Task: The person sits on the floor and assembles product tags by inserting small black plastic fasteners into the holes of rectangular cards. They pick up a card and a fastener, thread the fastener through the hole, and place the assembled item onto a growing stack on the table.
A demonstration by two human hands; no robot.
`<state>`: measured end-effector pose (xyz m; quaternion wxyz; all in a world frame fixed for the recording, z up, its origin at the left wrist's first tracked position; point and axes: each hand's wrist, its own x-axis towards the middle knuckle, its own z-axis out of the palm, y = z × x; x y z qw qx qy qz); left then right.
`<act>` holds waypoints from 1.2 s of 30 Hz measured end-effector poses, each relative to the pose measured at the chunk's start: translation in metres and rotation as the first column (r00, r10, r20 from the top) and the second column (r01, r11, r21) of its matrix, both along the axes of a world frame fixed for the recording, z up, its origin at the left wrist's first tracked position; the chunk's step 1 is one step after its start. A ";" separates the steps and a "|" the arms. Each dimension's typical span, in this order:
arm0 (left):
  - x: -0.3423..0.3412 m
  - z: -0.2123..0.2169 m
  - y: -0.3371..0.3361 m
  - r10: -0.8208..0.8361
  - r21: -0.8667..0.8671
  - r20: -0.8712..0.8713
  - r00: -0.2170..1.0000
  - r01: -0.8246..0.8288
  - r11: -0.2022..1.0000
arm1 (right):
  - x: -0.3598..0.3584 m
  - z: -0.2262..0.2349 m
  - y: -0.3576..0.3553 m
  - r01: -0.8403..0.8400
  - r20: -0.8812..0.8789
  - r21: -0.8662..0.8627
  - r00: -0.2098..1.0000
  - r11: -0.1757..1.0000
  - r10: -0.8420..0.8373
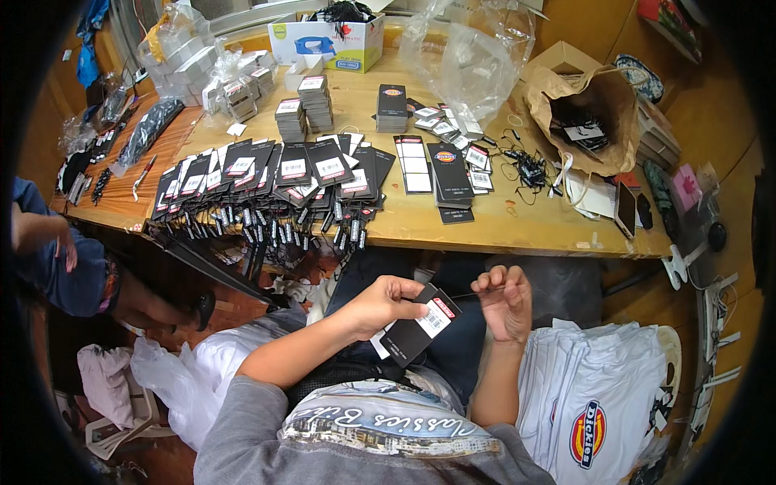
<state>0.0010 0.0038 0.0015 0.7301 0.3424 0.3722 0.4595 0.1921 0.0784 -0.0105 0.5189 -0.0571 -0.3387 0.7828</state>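
My left hand (390, 302) is closed on a black hang tag (414, 341) with a white barcode sticker, held tilted above my lap. A white slip shows behind the tag's lower left edge. To the right, my right hand (508, 307) is raised with its fingers curled in a pinch. From the tag a thin dark string (464, 294) runs toward those fingers; its end is hard to make out. On the table beyond lie a spread of strung black tags (267, 174), a stack of black tags (449, 171) and a sheet of white stickers (415, 164).
Loose black strings (529, 168) lie right of the tags, near a brown paper bag (594, 121) and a phone (625, 210). Tag stacks (315, 105) and a box (327, 44) stand farther back. White printed garments (586, 388) sit at my right. Another person's arm (40, 230) is at left.
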 end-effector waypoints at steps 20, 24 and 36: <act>0.012 -0.011 -0.002 0.617 0.534 -0.259 0.743 -0.422 0.733 | -0.036 0.006 -0.038 0.282 0.507 0.287 0.766 0.915 -0.395; 0.014 -0.004 -0.007 0.694 0.632 -0.379 0.612 -0.376 0.677 | -0.043 0.006 -0.037 0.315 0.476 0.448 0.709 0.837 -0.521; 0.012 0.012 -0.010 0.747 0.866 -0.420 0.516 -0.017 0.499 | -0.041 0.002 -0.036 0.225 0.325 0.148 0.909 0.963 -0.262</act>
